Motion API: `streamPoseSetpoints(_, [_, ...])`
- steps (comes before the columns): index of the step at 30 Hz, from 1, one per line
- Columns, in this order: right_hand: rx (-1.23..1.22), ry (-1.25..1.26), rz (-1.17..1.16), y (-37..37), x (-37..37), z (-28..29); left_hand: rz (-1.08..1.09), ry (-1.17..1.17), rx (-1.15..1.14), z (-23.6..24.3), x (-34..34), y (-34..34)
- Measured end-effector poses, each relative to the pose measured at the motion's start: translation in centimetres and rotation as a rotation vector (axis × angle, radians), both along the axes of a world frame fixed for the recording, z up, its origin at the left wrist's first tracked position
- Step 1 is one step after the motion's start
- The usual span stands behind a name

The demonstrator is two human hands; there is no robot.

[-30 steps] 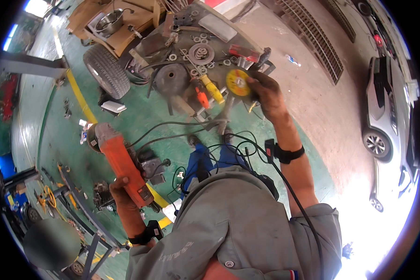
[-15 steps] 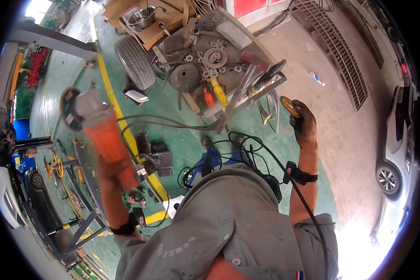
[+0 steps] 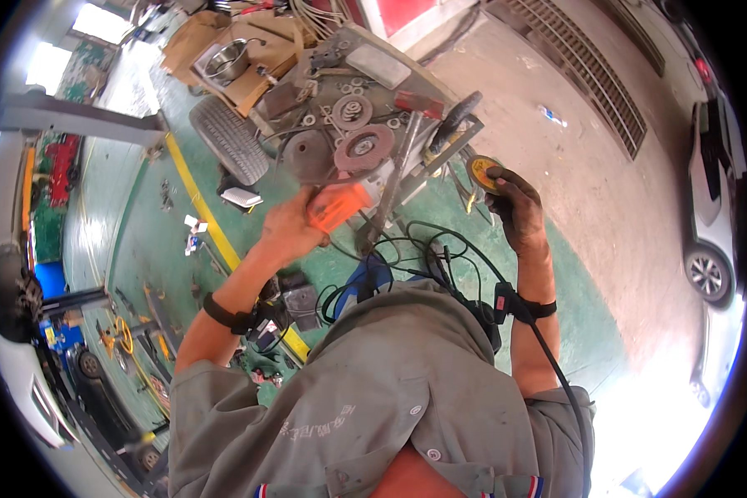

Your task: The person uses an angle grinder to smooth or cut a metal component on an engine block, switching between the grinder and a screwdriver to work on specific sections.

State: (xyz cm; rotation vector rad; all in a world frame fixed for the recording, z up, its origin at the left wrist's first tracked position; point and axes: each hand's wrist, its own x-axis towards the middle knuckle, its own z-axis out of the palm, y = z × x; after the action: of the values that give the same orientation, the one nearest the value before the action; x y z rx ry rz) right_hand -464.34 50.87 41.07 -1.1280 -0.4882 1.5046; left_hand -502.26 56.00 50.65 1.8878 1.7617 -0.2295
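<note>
My left hand [image 3: 289, 226] is closed around the orange body of an angle grinder [image 3: 339, 206]. The grinder is over the near edge of a cluttered worktable [image 3: 452, 81], and a round reddish abrasive disc [image 3: 363, 149] faces up at its head. My right hand [image 3: 519, 209] pinches a thin round yellow disc [image 3: 480, 173] between thumb and fingers, off the table's right corner. Between the hands, a hammer [image 3: 420, 103] with a red head and long handle lies across the table edge. The grinder hides part of the tabletop behind it.
Washers and metal parts lie on the table. A tyre [image 3: 228, 143] stands left of it; a metal bowl [image 3: 227, 61] sits in a cardboard box behind. Black cables [image 3: 465, 253] loop near my feet and past my right arm. A silver car [image 3: 710, 241] is far right.
My left hand has swung the grinder from the far left in to the table, its disc now facing up. My right hand with the yellow disc has shifted slightly left.
</note>
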Motion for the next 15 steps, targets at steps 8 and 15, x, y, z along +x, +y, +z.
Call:
streamPoseSetpoints(8, [-0.068,-0.288,-0.201,-1.7,-4.8,0.3,-0.549,0.113,0.437,-3.8,-1.3,8.0])
streamPoseSetpoints(15, [-0.083,-0.784,-0.371,2.0,-12.3,0.0,-0.744,0.139,0.394,-4.4,1.1,12.6])
